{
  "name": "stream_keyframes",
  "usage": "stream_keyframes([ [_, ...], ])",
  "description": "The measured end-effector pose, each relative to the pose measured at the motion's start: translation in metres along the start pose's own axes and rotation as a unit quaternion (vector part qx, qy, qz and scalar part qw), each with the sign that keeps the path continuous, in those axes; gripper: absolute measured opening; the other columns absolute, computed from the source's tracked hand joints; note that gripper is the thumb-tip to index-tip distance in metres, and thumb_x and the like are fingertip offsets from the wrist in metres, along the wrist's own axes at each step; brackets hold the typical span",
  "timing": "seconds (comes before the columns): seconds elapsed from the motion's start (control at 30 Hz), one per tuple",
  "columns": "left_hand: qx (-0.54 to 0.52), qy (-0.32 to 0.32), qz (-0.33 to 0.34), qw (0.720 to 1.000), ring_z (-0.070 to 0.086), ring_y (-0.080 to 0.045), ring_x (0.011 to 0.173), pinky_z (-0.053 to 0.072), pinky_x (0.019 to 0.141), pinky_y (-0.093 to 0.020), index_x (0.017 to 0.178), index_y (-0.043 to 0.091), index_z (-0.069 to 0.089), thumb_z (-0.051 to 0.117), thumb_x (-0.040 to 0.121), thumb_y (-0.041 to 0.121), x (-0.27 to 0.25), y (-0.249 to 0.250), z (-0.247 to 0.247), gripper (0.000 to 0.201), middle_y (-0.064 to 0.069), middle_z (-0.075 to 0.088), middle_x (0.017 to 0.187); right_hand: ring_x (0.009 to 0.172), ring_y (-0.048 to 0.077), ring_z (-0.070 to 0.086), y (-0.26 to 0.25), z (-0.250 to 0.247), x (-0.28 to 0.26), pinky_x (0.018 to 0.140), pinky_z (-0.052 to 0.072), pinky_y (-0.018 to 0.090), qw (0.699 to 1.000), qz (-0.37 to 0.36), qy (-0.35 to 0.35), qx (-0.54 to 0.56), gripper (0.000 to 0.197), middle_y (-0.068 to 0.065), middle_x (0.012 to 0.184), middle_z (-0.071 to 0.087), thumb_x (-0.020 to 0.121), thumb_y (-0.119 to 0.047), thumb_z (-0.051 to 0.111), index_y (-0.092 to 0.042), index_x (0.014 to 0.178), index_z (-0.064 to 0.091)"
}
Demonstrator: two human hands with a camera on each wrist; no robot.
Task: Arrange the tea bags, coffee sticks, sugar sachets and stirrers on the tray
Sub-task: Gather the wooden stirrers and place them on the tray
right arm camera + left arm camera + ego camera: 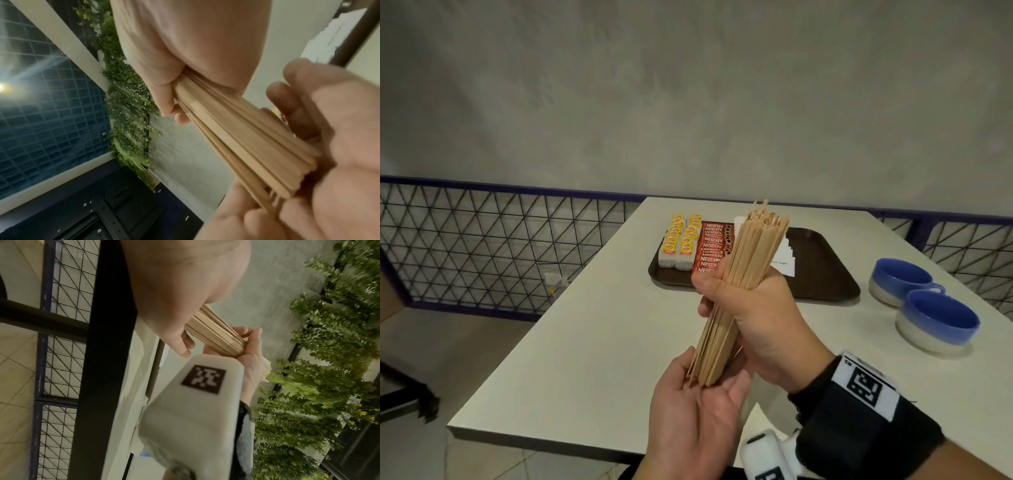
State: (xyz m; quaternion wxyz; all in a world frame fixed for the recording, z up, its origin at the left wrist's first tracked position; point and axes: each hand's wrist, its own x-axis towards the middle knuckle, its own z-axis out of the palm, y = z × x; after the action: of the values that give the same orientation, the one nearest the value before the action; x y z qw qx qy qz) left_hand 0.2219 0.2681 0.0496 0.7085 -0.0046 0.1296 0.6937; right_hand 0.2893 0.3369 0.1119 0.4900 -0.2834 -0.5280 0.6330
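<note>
Table: white, your tray, two cups | wall: grey | right hand clenches stirrers | left hand flat beneath

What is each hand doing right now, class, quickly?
Left hand: open, palm up, propping the lower ends of the wooden stirrers.
Right hand: closed around the middle of the stirrer bundle.

**Soft indoor light, blurred wrist views**

Even, dim light is falling on the pale rectangular desk, casting faint shadows. Wide-angle distortion is bending the head view's edges. A bright lamp glare is flaring in the right wrist view; motion blur is smearing both wrist views.
</note>
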Motion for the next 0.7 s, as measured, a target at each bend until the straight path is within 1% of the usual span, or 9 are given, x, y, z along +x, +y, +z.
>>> stream_keyframes([
  [0.07,0.007,0.006,0.0,1.0,0.071,-0.044,0.103,0.044,0.104,-0.054,0.097,-0.019,0.072,0.038,0.099,0.02,0.0,0.0,0.0,0.051,-0.036,0.068,0.114,0.065,0.02,0.064,0.002,0.002,-0.002,0.063,0.057,0.03,1.0,0.007,0.006,0.001,0.019,0.012,0.077,0.064,0.084,-0.004,0.08,-0.001,0.096,0.066],
  [0.17,0.025,0.029,-0.001,0.999,0.069,-0.042,0.112,0.046,0.104,-0.052,0.112,-0.017,0.069,0.039,0.101,0.021,-0.001,0.0,-0.003,0.049,-0.033,0.068,0.118,0.064,0.019,0.06,-0.001,0.002,-0.004,0.061,0.055,0.03,1.0,0.02,0.01,0.02,0.016,0.01,0.074,0.062,0.085,-0.005,0.078,-0.004,0.095,0.066],
  [0.2,0.031,0.038,0.002,0.999,0.069,-0.042,0.11,0.047,0.102,-0.051,0.114,-0.016,0.068,0.04,0.102,0.021,-0.001,0.001,-0.003,0.048,-0.033,0.069,0.118,0.063,0.019,0.059,-0.001,0.003,-0.005,0.061,0.055,0.031,0.999,0.024,0.015,0.027,0.015,0.009,0.073,0.062,0.085,-0.005,0.078,-0.005,0.095,0.066],
  [0.3,0.019,0.046,0.008,0.999,0.075,-0.037,0.095,0.049,0.102,-0.048,0.104,-0.012,0.074,0.042,0.103,0.024,-0.001,0.001,-0.003,0.049,-0.03,0.072,0.112,0.062,0.022,0.059,0.004,0.007,-0.008,0.061,0.055,0.032,0.999,0.031,0.021,0.023,0.018,0.011,0.074,0.061,0.083,-0.003,0.08,-0.005,0.094,0.065],
  [0.37,0.006,0.041,0.006,0.999,0.076,-0.037,0.093,0.047,0.105,-0.047,0.098,-0.012,0.076,0.042,0.103,0.027,-0.001,0.001,-0.003,0.052,-0.029,0.072,0.113,0.061,0.023,0.06,0.007,0.008,-0.01,0.062,0.056,0.033,0.999,0.015,0.034,0.015,0.018,0.011,0.073,0.061,0.083,-0.003,0.08,-0.005,0.093,0.065],
  [0.47,-0.002,0.033,0.012,0.999,0.076,-0.037,0.092,0.047,0.102,-0.048,0.096,-0.013,0.076,0.039,0.103,0.03,-0.001,0.002,-0.003,0.057,-0.03,0.071,0.112,0.059,0.023,0.06,0.007,0.007,-0.011,0.062,0.056,0.033,0.998,-0.003,0.055,0.017,0.017,0.009,0.07,0.062,0.084,-0.003,0.079,-0.006,0.092,0.064],
  [0.57,-0.002,0.042,0.021,0.999,0.076,-0.037,0.089,0.049,0.098,-0.048,0.092,-0.012,0.077,0.039,0.103,0.033,0.0,0.001,-0.002,0.06,-0.029,0.072,0.11,0.062,0.025,0.063,0.005,0.007,-0.014,0.065,0.057,0.035,1.0,0.013,0.016,0.019,0.021,0.011,0.074,0.061,0.081,0.003,0.079,-0.002,0.095,0.064],
  [0.63,0.002,0.047,0.024,0.999,0.076,-0.037,0.088,0.049,0.098,-0.049,0.089,-0.012,0.077,0.04,0.103,0.032,0.0,0.002,-0.003,0.059,-0.029,0.073,0.108,0.064,0.026,0.065,0.001,0.005,-0.016,0.068,0.058,0.036,1.0,0.011,0.003,0.025,0.021,0.011,0.075,0.062,0.08,0.006,0.079,-0.005,0.091,0.065],
  [0.7,0.009,0.05,0.026,0.998,0.075,-0.038,0.093,0.048,0.101,-0.049,0.095,-0.011,0.077,0.041,0.102,0.031,0.0,0.002,-0.005,0.055,-0.029,0.072,0.109,0.065,0.026,0.066,-0.003,0.005,-0.018,0.069,0.059,0.037,0.999,0.015,-0.018,0.028,0.02,0.011,0.075,0.062,0.08,0.007,0.078,-0.007,0.087,0.066],
])
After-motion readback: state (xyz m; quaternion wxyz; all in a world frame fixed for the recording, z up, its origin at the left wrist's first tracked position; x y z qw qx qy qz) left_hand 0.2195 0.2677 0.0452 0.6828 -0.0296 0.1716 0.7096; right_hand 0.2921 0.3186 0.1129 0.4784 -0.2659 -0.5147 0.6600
